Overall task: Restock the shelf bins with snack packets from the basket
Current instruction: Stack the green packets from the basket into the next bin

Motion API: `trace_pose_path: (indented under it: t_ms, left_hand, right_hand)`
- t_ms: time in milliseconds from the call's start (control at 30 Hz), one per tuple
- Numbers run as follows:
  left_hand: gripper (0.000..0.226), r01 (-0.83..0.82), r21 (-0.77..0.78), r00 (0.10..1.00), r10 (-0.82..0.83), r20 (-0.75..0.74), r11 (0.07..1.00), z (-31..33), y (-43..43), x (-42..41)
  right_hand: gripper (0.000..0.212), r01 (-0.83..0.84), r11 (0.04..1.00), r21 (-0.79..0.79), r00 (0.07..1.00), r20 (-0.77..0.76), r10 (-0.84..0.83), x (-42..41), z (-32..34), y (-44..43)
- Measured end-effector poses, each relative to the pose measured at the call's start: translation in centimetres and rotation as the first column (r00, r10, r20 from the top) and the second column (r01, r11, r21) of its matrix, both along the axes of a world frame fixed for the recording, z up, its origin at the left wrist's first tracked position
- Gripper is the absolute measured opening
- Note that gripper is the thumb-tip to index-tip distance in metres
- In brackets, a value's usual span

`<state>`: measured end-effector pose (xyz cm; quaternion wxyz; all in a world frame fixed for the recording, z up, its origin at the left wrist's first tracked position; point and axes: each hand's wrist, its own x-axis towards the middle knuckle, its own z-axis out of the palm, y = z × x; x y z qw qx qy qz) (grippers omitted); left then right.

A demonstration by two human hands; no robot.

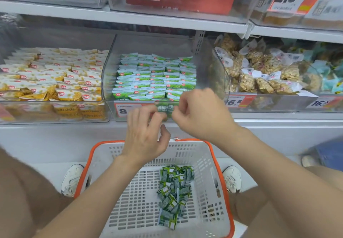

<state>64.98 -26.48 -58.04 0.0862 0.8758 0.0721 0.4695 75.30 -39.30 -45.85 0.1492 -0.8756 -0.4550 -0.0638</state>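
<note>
Head view only.

Centre of frame: held packets (167,110), a small green clump, pinched between left hand (144,134) and right hand (198,115). Both hands closed, fingers curled onto the clump from either side; exact finger placement blurred. Clump raised in front of the front wall of the middle bin (111,61), level with the price label (124,109), not yet over the rim.

Middle of frame, behind the hands: middle bin loaded with rows of green-and-white packets, stacked close to the top of the front wall. Judged nearly full, with limited room at the front.

Bottom centre: basket (213,149), white with an orange rim, standing on the floor between two shoes. Basket packets (174,191), a loose green heap, lying right of centre on the basket floor; most of that floor bare.

Left of frame: left bin (52,74), filled with yellow-and-white packets. Right of frame: right bin (259,71), filled with clear packs of a pale snack.

Progress, as a judgement: well advanced. Remaining: place the held clump in the bin, then transfer the heap left in the basket.
</note>
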Motion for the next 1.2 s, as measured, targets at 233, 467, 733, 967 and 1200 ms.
trace_pose_path:
  t_ms: [233,467,733,967,1200]
  left_hand:
    - [0.014,0.013,-0.468,0.518,-0.407,-0.753,0.884,-11.6,-1.8,-0.5]
    - [0.018,-0.302,-0.545,0.056,-0.557,-0.829,0.782,-23.3,-4.4,-3.2]
    - [0.01,-0.48,-0.576,0.233,-0.536,-0.811,0.662,-26.2,-4.5,-1.8]
    - [0.017,-0.486,-0.557,0.3,-0.471,-0.83,0.673,-25.2,-4.9,-2.3]
    - [0.025,-0.593,-0.726,0.493,-0.554,-0.67,0.35,-19.1,-2.0,-1.7]
  right_hand:
    - [0.01,-0.265,0.718,-0.643,0.963,-0.213,0.164,-2.2,-7.7,-2.6]
    - [0.012,-0.41,0.497,-0.764,0.91,-0.378,0.17,-1.7,-12.9,-3.4]
    - [0.015,-0.412,0.493,-0.766,0.91,-0.372,0.183,-0.6,-15.6,-3.0]
    - [0.01,-0.397,0.493,-0.774,0.917,-0.352,0.186,-0.4,-15.2,-2.7]
    - [0.017,-0.397,0.522,-0.755,0.918,-0.329,0.222,-0.6,-13.3,-2.1]
